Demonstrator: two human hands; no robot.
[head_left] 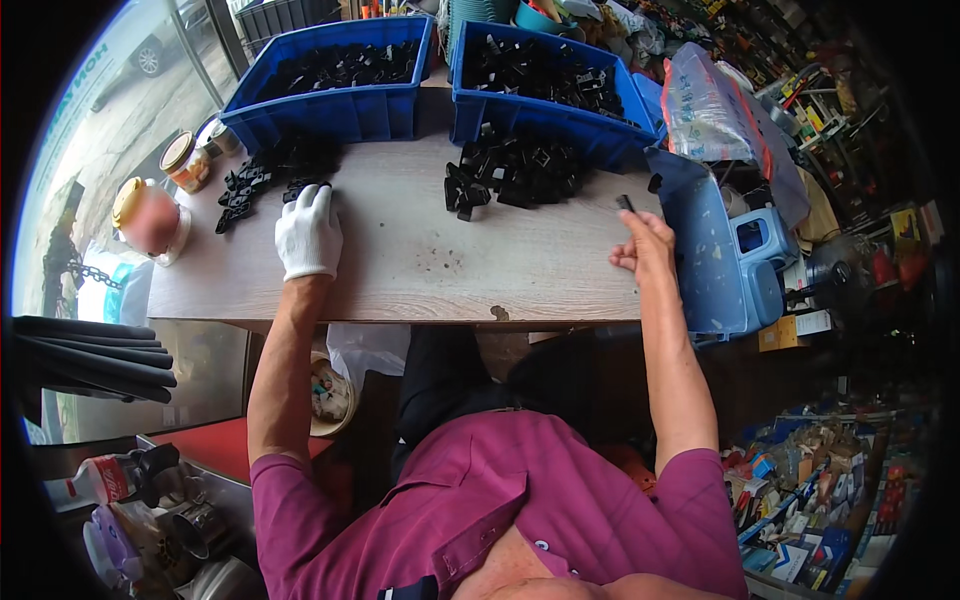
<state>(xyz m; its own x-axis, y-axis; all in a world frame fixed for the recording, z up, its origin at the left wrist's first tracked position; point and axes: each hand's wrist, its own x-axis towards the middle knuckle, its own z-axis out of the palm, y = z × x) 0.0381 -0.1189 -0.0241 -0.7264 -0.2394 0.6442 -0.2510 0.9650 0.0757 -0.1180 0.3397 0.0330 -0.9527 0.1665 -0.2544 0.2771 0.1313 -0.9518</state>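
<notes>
My left hand (308, 235), in a white knit glove, is at the near edge of the left pile of black plastic parts (245, 190). Its fingers are bent together over a small black part at the tips, partly hidden. My bare right hand (648, 243) is at the table's right side, pinching a small black plastic part (625, 203) between thumb and forefinger. Between the hands, farther back, lies a second pile of black parts (515, 175). Beside the right hand stands a blue-grey plastic bin (705, 240); another black piece (655, 183) shows against its near-left wall.
Two blue crates, left (330, 112) and right (545, 130), hold many black parts at the table's back. Lidded jars (185, 162) stand at the left edge. A plastic-wrapped bundle (710, 105) sits behind the bin. Below the wooden table (400, 285) is a bucket (335, 395).
</notes>
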